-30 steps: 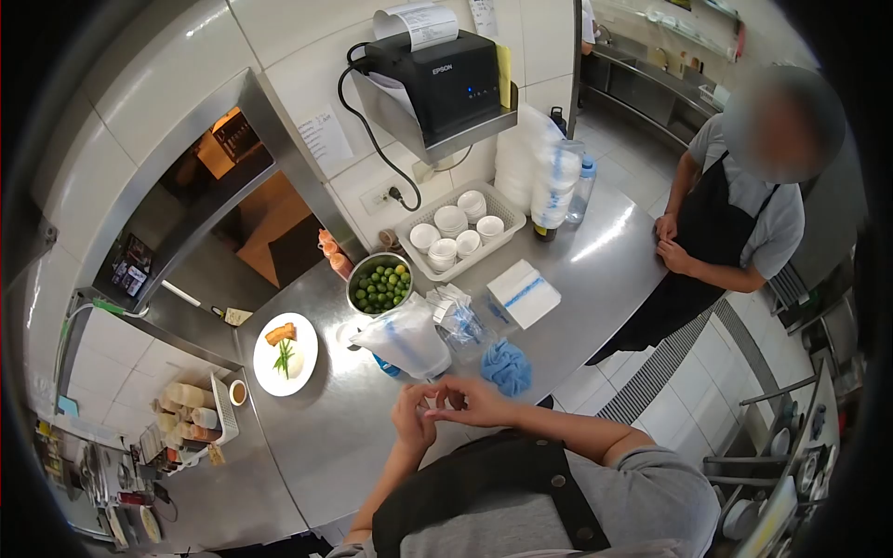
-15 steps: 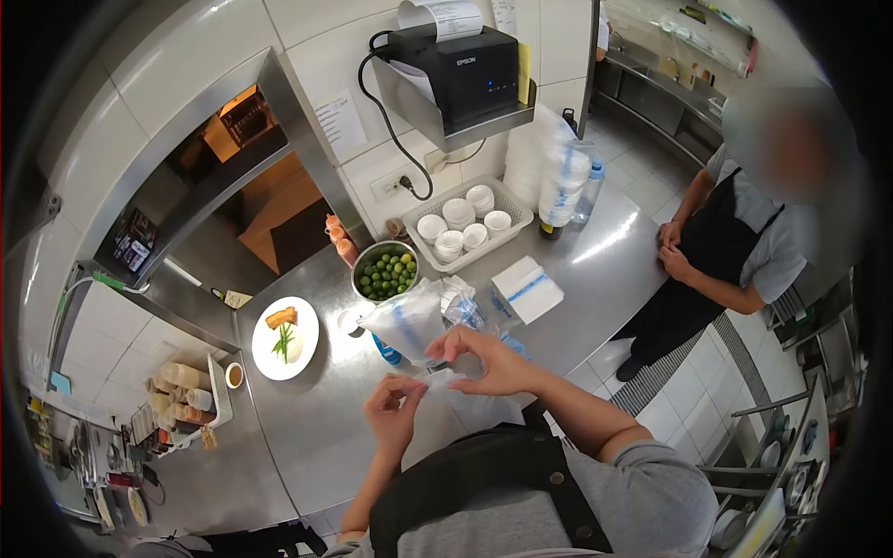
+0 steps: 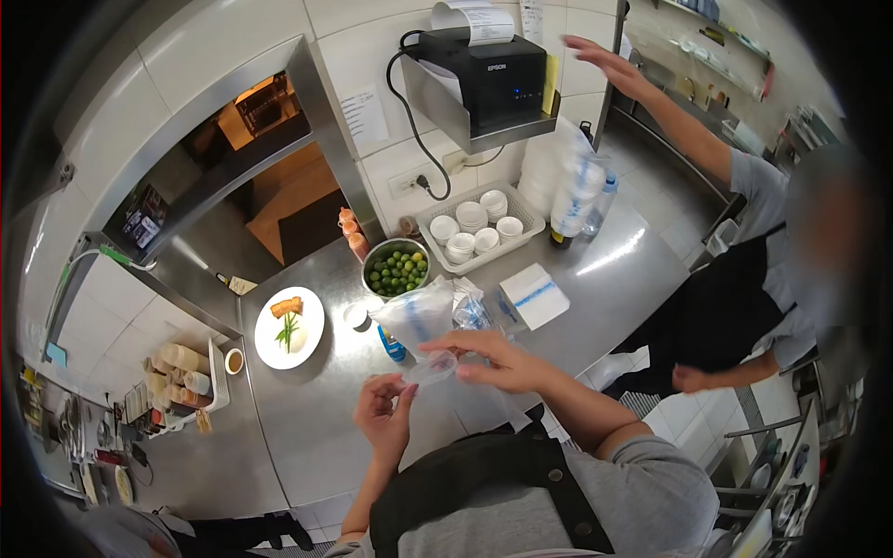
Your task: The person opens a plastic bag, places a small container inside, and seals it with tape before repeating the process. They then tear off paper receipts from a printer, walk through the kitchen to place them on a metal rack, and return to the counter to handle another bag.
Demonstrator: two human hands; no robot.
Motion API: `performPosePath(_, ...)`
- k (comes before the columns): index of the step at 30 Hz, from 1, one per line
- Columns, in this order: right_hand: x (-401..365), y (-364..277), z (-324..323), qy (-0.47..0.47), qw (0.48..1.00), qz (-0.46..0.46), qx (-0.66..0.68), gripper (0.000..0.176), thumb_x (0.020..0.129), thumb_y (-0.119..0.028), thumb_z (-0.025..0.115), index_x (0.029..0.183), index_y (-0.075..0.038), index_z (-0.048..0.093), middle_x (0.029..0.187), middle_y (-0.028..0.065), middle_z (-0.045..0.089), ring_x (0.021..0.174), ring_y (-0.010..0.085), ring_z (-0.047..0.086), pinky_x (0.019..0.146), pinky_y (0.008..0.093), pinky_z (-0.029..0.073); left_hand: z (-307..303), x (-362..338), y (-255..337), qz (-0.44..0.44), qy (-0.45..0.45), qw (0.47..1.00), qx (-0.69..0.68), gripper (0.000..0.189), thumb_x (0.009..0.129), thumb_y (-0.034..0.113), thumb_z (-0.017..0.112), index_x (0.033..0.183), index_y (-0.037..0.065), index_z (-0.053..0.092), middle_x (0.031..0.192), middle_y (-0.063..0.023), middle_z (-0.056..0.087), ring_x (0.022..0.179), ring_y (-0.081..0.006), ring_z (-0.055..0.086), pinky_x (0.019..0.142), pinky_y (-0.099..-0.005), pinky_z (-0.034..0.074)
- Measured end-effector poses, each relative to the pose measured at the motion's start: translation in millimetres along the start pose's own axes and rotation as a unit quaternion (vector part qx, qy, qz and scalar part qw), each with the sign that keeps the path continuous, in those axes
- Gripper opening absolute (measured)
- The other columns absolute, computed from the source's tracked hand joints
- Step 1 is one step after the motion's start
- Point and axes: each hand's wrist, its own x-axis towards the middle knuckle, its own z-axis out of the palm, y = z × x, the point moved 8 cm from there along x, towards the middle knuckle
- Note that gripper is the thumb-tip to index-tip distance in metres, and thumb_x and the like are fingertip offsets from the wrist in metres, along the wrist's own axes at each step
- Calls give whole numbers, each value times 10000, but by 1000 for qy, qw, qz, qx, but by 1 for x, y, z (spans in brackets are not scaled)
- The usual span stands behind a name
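Observation:
A small round piece of clear plastic (image 3: 435,366), a cup or a lid, is held between my hands above the steel counter. My right hand (image 3: 498,361) grips its right side between thumb and fingers. With curled fingers and thumb, my left hand (image 3: 383,409) pinches its lower left edge. Just beyond them stand a clear plastic bag (image 3: 417,314) of white and blue items and a blue-labelled bottle (image 3: 392,345). A small white cup (image 3: 355,316) sits left of the bag.
A plated dish (image 3: 289,328) lies left, near a bowl of green citrus (image 3: 396,268). Behind are a basket of white cups (image 3: 484,228) and a receipt printer (image 3: 493,79). A napkin stack (image 3: 535,296) is at right. A co-worker (image 3: 735,279) stands beyond the counter's right edge.
My right hand has lowered its fingers over the clear plastic, whose round rim now shows. The co-worker has raised one arm towards the wall and moved closer. The view has shifted slightly.

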Motion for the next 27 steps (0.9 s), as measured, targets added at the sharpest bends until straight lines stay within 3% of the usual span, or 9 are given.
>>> performPosePath(6, -8, 3, -1, 53, 992, 2, -116, 340, 858, -48, 719, 1195, -57, 678, 978, 88, 684, 877, 221, 652, 787, 330, 508, 10, 4, 10, 72, -75, 994, 46, 272, 819, -155, 719, 1049, -32, 639, 997, -97, 610, 875, -126, 613, 756, -234, 520)
performPosePath(11, -10, -9, -8, 77, 991, -42, -105, 278, 819, -46, 774, 1088, -41, 703, 934, 94, 670, 867, 235, 653, 742, 335, 512, 10, 15, 28, 133, -45, 987, 75, 223, 804, -131, 746, 996, -41, 674, 954, -121, 649, 802, -140, 625, 698, -238, 517)
performPosePath(14, -10, -26, -3, 102, 990, 0, -99, 219, 826, -53, 776, 1039, -43, 720, 915, 101, 674, 861, 247, 658, 727, 342, 510, 12, 18, 33, 136, -48, 987, 70, 212, 803, -129, 747, 983, -41, 679, 939, -125, 655, 793, -145, 625, 692, -240, 516)
performPosePath(20, -16, -14, -20, 125, 979, -10, -162, 162, 840, -29, 765, 1000, -41, 736, 885, 100, 680, 777, 206, 667, 698, 309, 515, 11, 36, 53, 182, -64, 977, 95, 212, 812, -149, 721, 992, -46, 675, 944, -131, 648, 795, -149, 633, 703, -245, 520)
performPosePath(24, -6, -32, -36, 177, 977, -34, -110, 99, 862, 17, 727, 960, 2, 723, 858, 91, 683, 751, 159, 653, 684, 270, 506, 2, 61, 70, 205, -20, 974, 88, 221, 844, -146, 688, 1028, -30, 650, 985, -108, 626, 779, -135, 640, 685, -244, 530)
performPosePath(27, -1, -24, -53, 214, 975, -7, -54, 52, 905, 20, 687, 949, 30, 713, 829, 81, 674, 744, 132, 639, 683, 255, 504, 7, 78, 77, 132, -37, 990, 28, 285, 876, -115, 681, 1143, -39, 620, 1016, -107, 632, 820, -143, 660, 708, -239, 537)
